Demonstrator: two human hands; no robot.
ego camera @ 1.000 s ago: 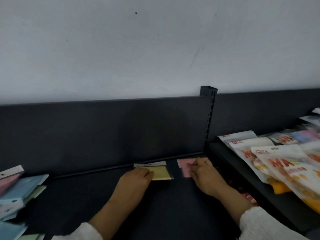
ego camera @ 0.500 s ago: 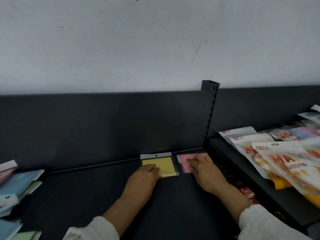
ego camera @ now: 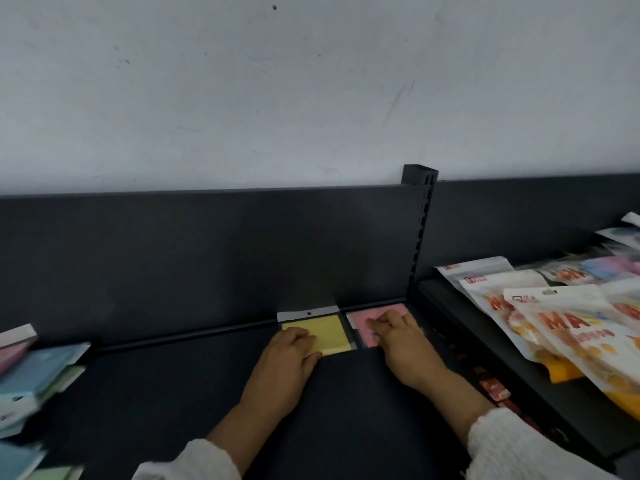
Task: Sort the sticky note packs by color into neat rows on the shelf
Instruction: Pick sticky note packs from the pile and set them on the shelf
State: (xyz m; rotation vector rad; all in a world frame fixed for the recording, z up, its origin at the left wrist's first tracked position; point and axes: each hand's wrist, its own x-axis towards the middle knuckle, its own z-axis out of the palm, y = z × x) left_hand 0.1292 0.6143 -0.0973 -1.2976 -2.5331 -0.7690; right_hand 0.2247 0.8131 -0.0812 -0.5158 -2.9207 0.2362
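Yellow pack (ego camera: pixel 322 330) is being pressed down on the black shelf (ego camera: pixel 173 393) by the left hand (ego camera: pixel 289 356). Its fingers are being laid over the pack's near left corner, with the thumb at the near edge. Just beside it, on the right, the pink pack (ego camera: pixel 363 323) is being pressed flat under the straight fingers of the right hand (ego camera: pixel 401 339). Both packs are lying right at the back panel (ego camera: pixel 207 258).
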